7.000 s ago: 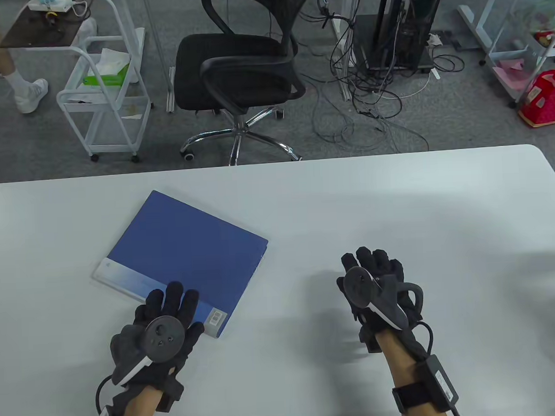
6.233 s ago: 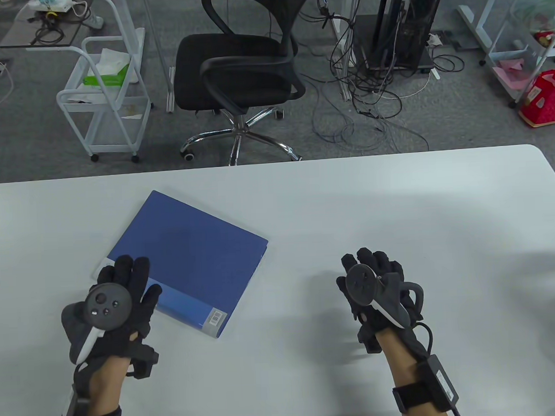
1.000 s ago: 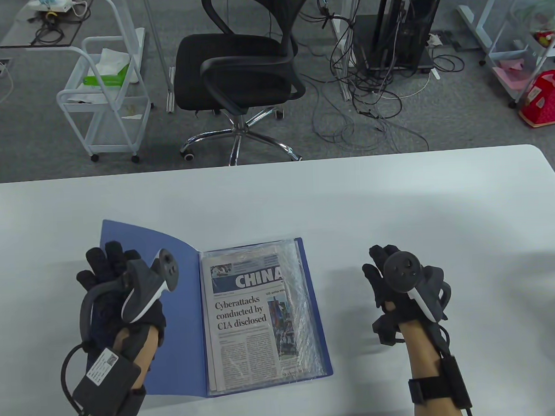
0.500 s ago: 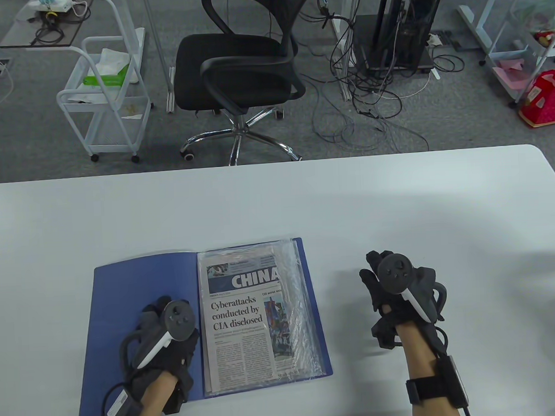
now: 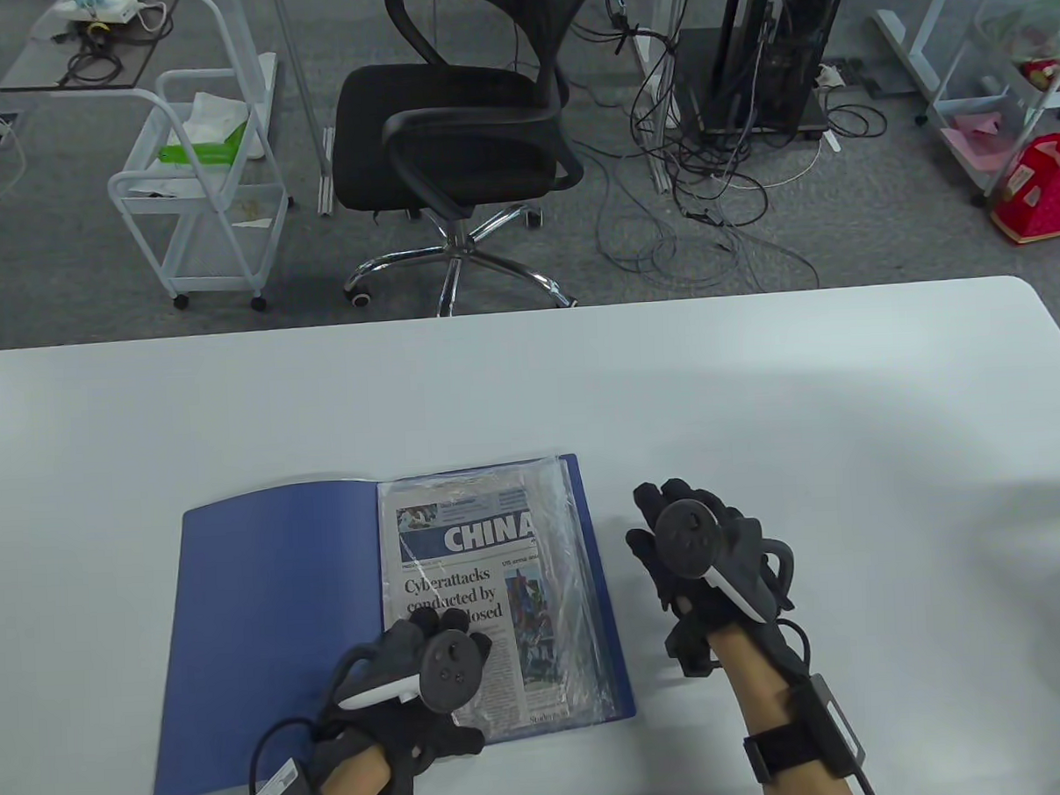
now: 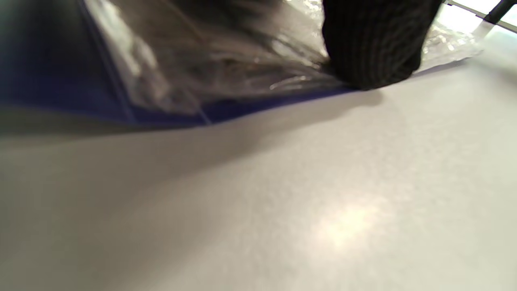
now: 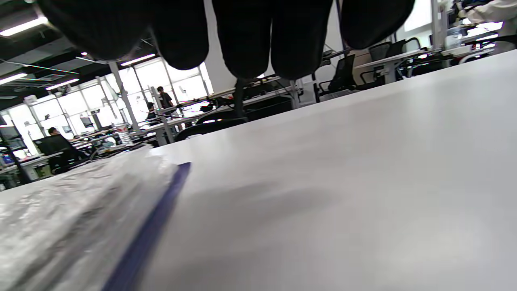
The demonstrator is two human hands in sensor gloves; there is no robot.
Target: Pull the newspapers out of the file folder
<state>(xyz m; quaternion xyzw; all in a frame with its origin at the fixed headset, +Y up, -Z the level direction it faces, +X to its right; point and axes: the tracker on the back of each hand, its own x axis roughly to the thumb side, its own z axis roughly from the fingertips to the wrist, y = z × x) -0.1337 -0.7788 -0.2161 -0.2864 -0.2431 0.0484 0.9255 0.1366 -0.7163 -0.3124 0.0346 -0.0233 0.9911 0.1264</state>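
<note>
A blue file folder (image 5: 267,620) lies open on the white table (image 5: 758,387). Its right half holds a newspaper (image 5: 467,558) headed "CHINA" inside clear plastic sleeves (image 5: 583,606). My left hand (image 5: 419,675) rests on the lower part of the newspaper page; in the left wrist view a gloved fingertip (image 6: 371,52) presses on the plastic at the folder's blue edge (image 6: 242,109). My right hand (image 5: 695,548) hovers flat just right of the folder, holding nothing. In the right wrist view its fingers (image 7: 258,36) hang above the table beside the folder's edge (image 7: 149,230).
A black office chair (image 5: 465,128) stands beyond the table's far edge. A white cart (image 5: 196,192) stands at the far left. Cables (image 5: 714,187) and a computer tower (image 5: 778,44) lie on the floor behind.
The folder was closed, then opened flat. In the last second my left hand moved from the left cover onto the newspaper page. My right hand shifted left toward the folder.
</note>
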